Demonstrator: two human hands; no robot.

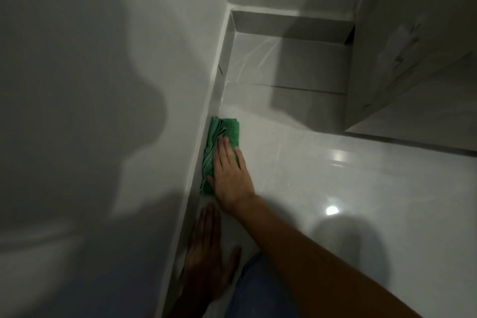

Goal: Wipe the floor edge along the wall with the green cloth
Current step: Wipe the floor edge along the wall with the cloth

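A person's right hand presses flat, fingers extended and together, on a folded green cloth lying on the glossy white floor tight against the baseboard of the wall at left. Nearer the camera, the left hand rests palm-down in shadow, fingers spread and gripping nothing, beside a blue-clad knee.

No readable text, label, brand, number or sign shows on anything here.
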